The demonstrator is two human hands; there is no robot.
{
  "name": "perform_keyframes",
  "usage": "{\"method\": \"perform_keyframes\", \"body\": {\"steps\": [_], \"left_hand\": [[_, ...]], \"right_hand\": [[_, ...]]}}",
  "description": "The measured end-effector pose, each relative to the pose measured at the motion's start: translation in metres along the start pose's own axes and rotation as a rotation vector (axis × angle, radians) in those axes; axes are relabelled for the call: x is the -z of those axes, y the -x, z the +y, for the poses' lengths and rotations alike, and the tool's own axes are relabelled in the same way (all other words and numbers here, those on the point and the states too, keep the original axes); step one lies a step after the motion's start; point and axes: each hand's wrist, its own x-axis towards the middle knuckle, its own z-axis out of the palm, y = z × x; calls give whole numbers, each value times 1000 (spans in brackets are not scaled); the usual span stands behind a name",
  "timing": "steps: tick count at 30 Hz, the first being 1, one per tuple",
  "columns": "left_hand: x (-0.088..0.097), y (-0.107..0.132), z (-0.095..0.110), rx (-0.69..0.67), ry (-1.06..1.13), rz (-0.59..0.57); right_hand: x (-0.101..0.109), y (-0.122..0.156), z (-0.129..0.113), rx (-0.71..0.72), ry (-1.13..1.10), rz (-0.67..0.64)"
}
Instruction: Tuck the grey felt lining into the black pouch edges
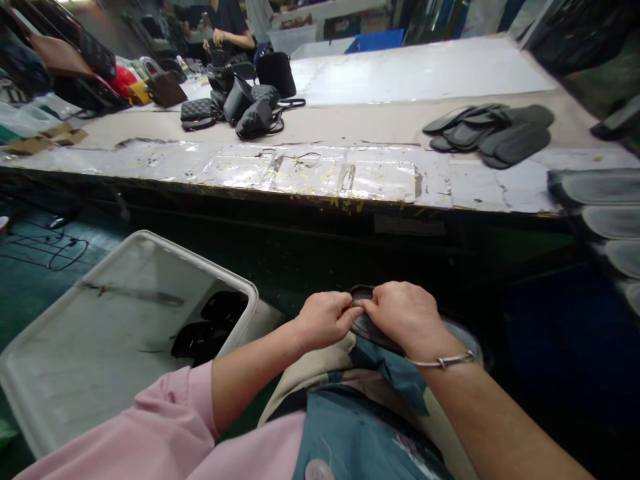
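Note:
My left hand (324,320) and my right hand (407,315) meet above my lap, both closed on a dark oval piece with a raised black rim (373,331). Thumbs press on its upper end, and the fingers curl over the far edge. Much of the piece is covered by my right hand, so its exact kind does not show. Below it, a greyish rounded shape (463,333) is partly visible beside my right wrist. A teal apron (345,427) covers my lap.
A long worktable (370,127) crosses ahead, bearing black handbags (255,100) and a pile of dark oval pieces (493,130). At left stands a white bin (130,320) with black items inside. More rimmed pieces (607,220) are stacked at right. A person (230,30) works across the table.

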Motion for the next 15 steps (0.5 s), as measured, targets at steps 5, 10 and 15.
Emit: {"method": "perform_keyframes", "body": {"steps": [5,10,15], "left_hand": [[-11,-4,-27,245,725,163],[-37,4,-29,346,1072,97],[-41,9,-15,438,1079,131]], "right_hand": [[-14,25,0,46,12,223],[-21,43,7,151,-125,273],[-32,74,41,313,-502,355]]}}
